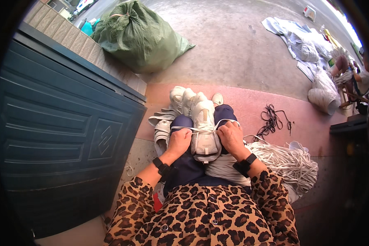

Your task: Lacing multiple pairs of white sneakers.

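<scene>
A cream sneaker (204, 141) rests between my knees, its toe pointing away from me. White shoelace (203, 130) crosses over the shoe and runs out to both sides. My left hand (180, 139) is closed on the lace at the shoe's left. On the right, my right hand (230, 135) pinches the other end, and a loop of lace rises above its fingers. Beyond the sneaker stand more cream shoes (183, 98), close together. A thick heap of white laces (289, 164) spreads beside my right leg.
A tangle of black laces (271, 122) lies on the pink floor strip. A large green sack (141, 39) stands at the far left, past a dark blue door (61, 135). At far right another person (358, 78) sits beside white bundles (303, 45).
</scene>
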{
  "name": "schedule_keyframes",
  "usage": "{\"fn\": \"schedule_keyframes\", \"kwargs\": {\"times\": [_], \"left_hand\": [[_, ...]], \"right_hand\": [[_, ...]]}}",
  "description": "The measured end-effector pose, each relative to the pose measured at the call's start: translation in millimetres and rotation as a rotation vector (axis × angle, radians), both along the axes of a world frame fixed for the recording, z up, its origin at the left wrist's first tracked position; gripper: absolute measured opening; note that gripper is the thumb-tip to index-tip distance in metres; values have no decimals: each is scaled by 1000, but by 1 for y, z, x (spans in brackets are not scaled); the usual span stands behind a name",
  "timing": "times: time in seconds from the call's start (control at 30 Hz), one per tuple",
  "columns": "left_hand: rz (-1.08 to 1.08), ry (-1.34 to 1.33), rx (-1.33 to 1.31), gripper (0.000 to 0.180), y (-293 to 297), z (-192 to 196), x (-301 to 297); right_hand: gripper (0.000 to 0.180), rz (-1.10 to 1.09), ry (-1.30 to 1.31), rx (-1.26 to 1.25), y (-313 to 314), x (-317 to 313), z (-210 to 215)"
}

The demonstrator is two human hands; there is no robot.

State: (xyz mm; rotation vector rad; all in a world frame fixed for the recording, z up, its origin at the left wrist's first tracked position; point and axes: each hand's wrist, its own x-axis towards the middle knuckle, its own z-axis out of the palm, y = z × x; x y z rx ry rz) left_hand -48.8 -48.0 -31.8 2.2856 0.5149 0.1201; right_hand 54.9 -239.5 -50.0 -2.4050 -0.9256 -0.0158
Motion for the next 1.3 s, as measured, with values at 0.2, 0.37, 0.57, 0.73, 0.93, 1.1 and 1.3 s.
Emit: {"fn": "schedule_keyframes", "kwargs": {"times": [0.2,0.37,0.57,0.73,0.93,1.1,1.3], "left_hand": [[-34,39,75,18,2,-1,0],[-137,-5,131,17,6,1,5],[-194,44,197,18,0,5,10],[-58,115,-12,19,1,-1,9],[-48,133,42,20,-5,0,10],[-122,12,385,20,-16,13,8],[-261,43,508,17,-25,16,-3]], "right_hand": [[15,-23,33,-22,0,-1,0],[15,-22,62,-13,0,0,2],[14,-14,78,-1,-1,2,-1],[10,-25,41,22,2,0,5],[9,-32,59,58,2,0,4],[23,37,96,-36,-3,-4,12],[22,175,17,-132,-4,-5,22]]}}
